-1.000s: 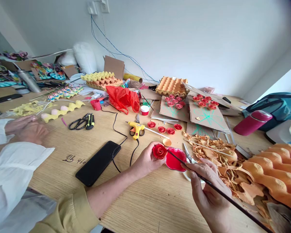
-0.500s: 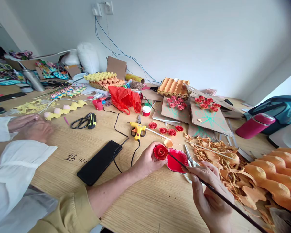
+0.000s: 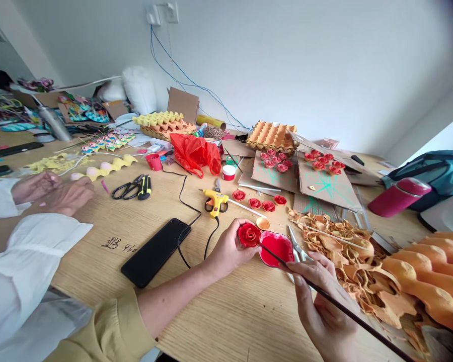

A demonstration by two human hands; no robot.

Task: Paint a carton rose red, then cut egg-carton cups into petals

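Note:
My left hand is closed around a small red paper rose, holding it just above the wooden table. My right hand pinches a long thin dark paintbrush whose tip touches the rose's right side. Directly behind the brush tip lies a shallow dish of red paint. Three finished red roses lie in a row farther back.
A black phone on a cable, a yellow glue gun and black scissors lie to the left. Orange egg-carton scraps pile up at right beside a pink bottle. Another person in white sleeves rests both hands at far left.
My hands, rose and brush stay almost in place. The other person's hands at far left have shifted slightly to the right and parted.

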